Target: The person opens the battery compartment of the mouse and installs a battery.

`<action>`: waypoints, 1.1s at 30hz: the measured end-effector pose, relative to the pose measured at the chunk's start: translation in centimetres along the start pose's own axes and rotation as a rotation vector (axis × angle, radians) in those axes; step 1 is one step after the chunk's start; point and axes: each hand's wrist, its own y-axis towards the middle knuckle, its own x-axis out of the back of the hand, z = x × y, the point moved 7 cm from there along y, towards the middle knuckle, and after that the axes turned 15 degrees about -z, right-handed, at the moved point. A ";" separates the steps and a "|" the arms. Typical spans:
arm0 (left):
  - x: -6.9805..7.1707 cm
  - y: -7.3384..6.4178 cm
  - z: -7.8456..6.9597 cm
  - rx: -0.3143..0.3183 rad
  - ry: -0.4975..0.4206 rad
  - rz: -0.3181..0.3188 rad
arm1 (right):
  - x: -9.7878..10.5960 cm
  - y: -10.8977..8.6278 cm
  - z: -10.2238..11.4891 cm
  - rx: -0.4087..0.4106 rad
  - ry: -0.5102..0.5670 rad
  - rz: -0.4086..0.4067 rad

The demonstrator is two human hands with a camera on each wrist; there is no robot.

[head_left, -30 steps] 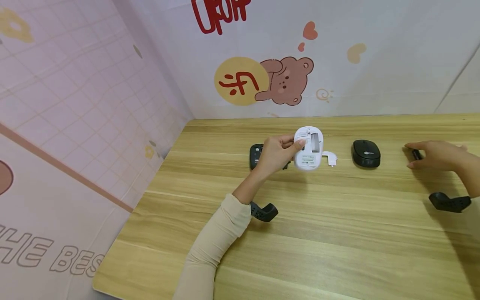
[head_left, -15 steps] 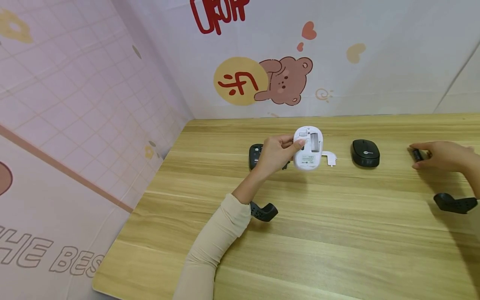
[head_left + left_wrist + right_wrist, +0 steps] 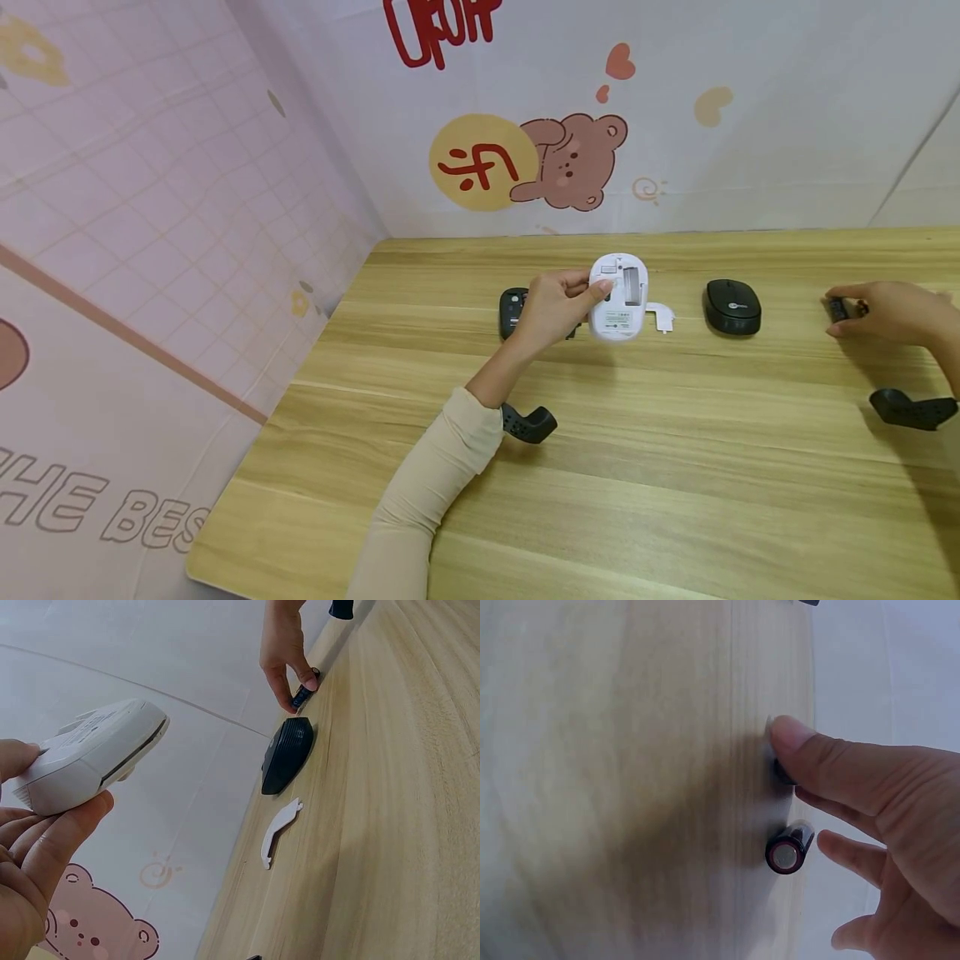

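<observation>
My left hand [image 3: 558, 312] holds a white computer mouse [image 3: 618, 308] above the table, its underside toward the head camera and its battery slot uncovered. In the left wrist view, the thumb lies over one face of that mouse and fingers support the other. Far to the right, my right hand [image 3: 888, 312] pinches a black battery [image 3: 837, 310] by its ends, low at the tabletop. A second battery [image 3: 786, 851] lies beside it under the hand, its flat metal end showing in the right wrist view. The thumb mostly hides the pinched battery there.
A white battery cover [image 3: 662, 317] lies right of the white mouse. Further right stands a black mouse [image 3: 732, 307], upright. Another black mouse [image 3: 512, 312] lies underside up, partly behind my left hand. The wooden table [image 3: 600, 500] meets a patterned wall cloth [image 3: 300, 125].
My right hand has shifted slightly right, and a second battery now shows between its fingers and palm. The left hand and white mouse stay nearly still.
</observation>
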 end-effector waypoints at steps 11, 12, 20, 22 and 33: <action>-0.1 0.1 0.1 -0.003 -0.004 0.005 | 1.7 0.8 3.1 0.056 -0.013 -0.140; -0.1 0.1 0.1 -0.002 -0.005 0.006 | 1.9 0.9 3.6 0.061 -0.013 -0.148; -0.1 0.0 0.0 -0.006 -0.010 0.005 | 2.9 1.2 6.2 0.030 0.027 -0.155; -0.1 0.0 0.0 -0.008 -0.011 0.004 | 3.0 1.3 6.8 0.022 0.045 -0.155; 0.2 -0.9 -2.0 0.025 0.011 0.005 | 4.0 1.3 9.8 0.056 0.260 -0.277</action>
